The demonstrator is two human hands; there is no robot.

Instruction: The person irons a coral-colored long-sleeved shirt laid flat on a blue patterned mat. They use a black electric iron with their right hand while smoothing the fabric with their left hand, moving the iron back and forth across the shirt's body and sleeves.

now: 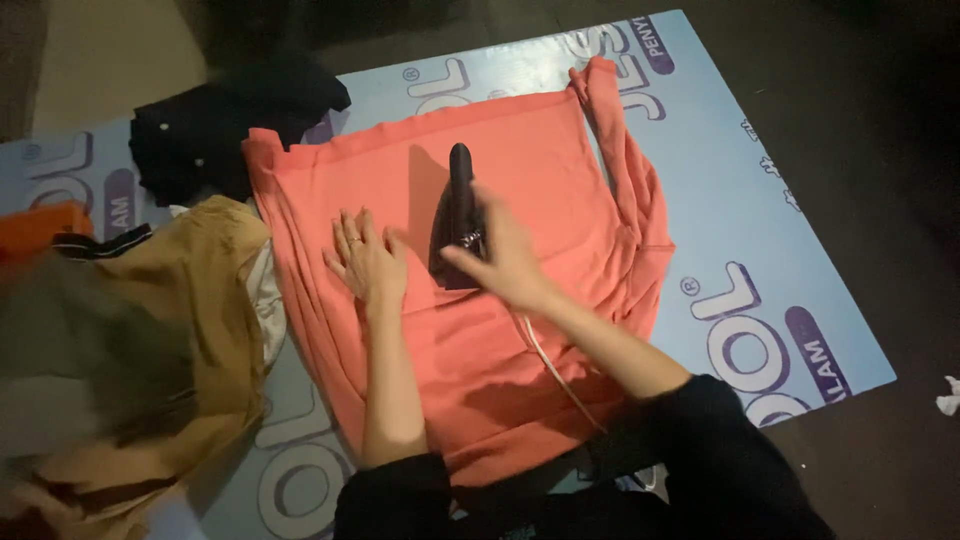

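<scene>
A coral-pink garment lies spread flat on a pale blue printed mat. My right hand grips the handle of a dark clothes iron that rests on the middle of the garment, nose pointing away from me. A white cord trails from the iron back along my right forearm. My left hand lies flat, fingers spread, pressing the fabric just left of the iron. Both sleeves are black.
A mustard-brown garment lies heaped at the left, with black clothing behind it and something orange at the far left edge. Dark floor surrounds the mat. A small white scrap lies at the right edge.
</scene>
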